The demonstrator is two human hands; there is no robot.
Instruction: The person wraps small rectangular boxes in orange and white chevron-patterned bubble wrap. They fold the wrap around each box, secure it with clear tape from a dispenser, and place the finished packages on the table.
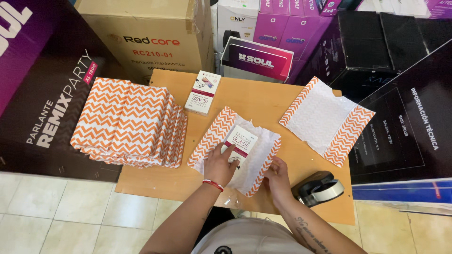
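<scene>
While the left hand [220, 164] presses flat on a small white box [240, 141], fingers spread and one fingertip up on its face, the right hand [278, 176] pinches the near edge of the open bubble mailer [256, 164] under it. Box and mailer lie at the middle of the wooden table [263, 101]. The box looks light and stiff, likely holding something fragile, so it is best held by its long edges. The mailer is soft and slick and will fold easily; its chevron flap gives the surest hold. A second box [203, 92] lies farther back, a stack of mailers [129, 122] to the left, another open mailer [327, 121] and a tape dispenser [320, 188] to the right.
</scene>
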